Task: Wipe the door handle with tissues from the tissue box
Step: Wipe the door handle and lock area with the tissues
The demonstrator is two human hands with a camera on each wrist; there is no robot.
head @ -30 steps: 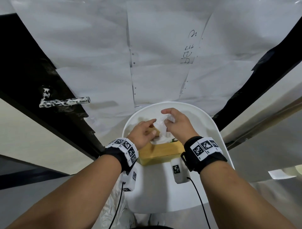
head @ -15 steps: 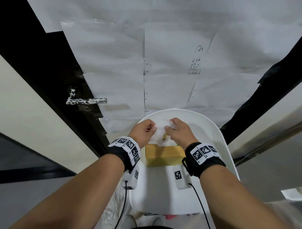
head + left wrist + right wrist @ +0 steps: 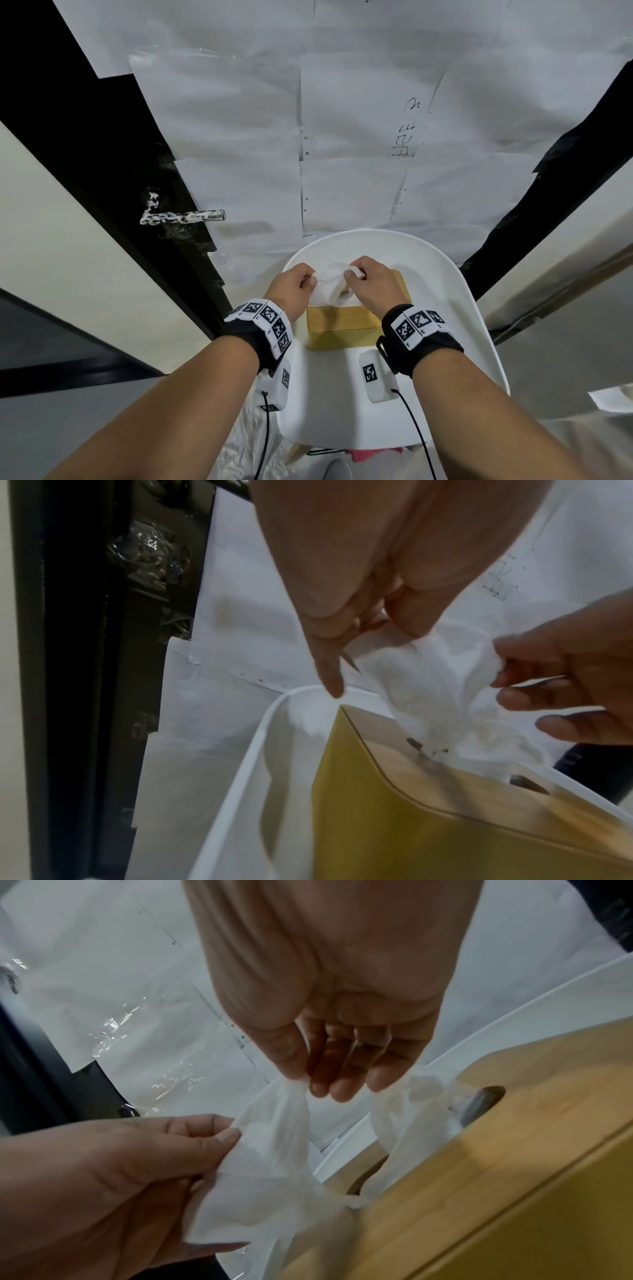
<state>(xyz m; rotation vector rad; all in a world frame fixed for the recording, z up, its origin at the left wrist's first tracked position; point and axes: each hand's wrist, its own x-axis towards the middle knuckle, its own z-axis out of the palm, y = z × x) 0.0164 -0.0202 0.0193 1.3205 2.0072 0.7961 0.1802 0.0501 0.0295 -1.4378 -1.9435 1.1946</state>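
A yellow wooden tissue box [image 3: 342,325] [image 3: 462,818] [image 3: 514,1164] stands on a white chair seat [image 3: 445,308]. A white tissue [image 3: 330,284] [image 3: 421,691] [image 3: 270,1164] sticks up out of its slot. My left hand [image 3: 298,284] [image 3: 369,631] [image 3: 137,1164] pinches the tissue's left side. My right hand [image 3: 370,281] [image 3: 318,1085] [image 3: 548,685] pinches its right side. The tissue's lower end is still in the slot. The door handle [image 3: 181,216], wrapped in shiny clear film, juts from the black door edge far up and left of my hands.
White paper sheets [image 3: 359,120] cover the door behind the chair. Black door frames [image 3: 85,137] run diagonally on both sides. Wrist-camera cables [image 3: 265,428] hang by the chair. The floor [image 3: 565,359] lies to the right.
Both hands have lifted slightly and spread the tissue wider above the box. The head view has tilted, bringing the handle and chair lower and to the right in the picture.
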